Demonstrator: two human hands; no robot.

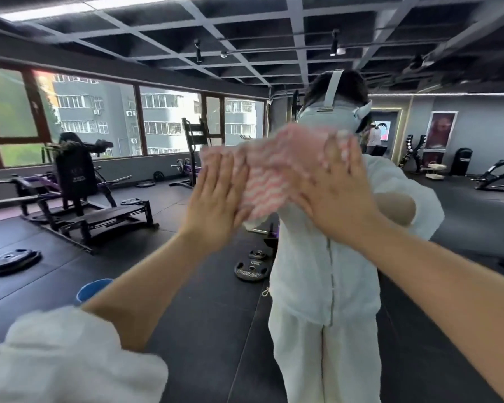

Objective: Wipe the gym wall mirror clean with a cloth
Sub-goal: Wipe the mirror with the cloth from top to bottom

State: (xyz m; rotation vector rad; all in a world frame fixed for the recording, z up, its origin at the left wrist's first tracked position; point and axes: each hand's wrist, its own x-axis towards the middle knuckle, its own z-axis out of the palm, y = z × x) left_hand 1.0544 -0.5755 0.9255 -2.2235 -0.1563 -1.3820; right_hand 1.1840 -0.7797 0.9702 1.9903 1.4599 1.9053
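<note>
Both hands press a pink-and-white cloth flat against the mirror at about head height. Left hand, its fingers straight and together, lies on the cloth's left edge; right hand, fingers straight and slightly spread, covers its right side. Neither hand curls round the fabric. Motion blur softens the cloth and the fingertips. Bare forearms reach in from the bottom corners, a white sleeve bunched at the left elbow.

Behind the cloth, the glass reflects the person in a pale zipped top and trousers, with a grey headset strapped over the head; the cloth hides the reflection below the headset. Left of the left forearm, the rim of a blue bucket shows low in the view.

Reflected gym floor spreads around: a black and purple weight machine stands at left with a plate lying near it, and two more plates lie beside the reflected legs. A rack stands before wide windows facing grey apartment blocks. At far right, a dumbbell stand and framed posters line a grey wall, under a dark grid ceiling with track lights.
</note>
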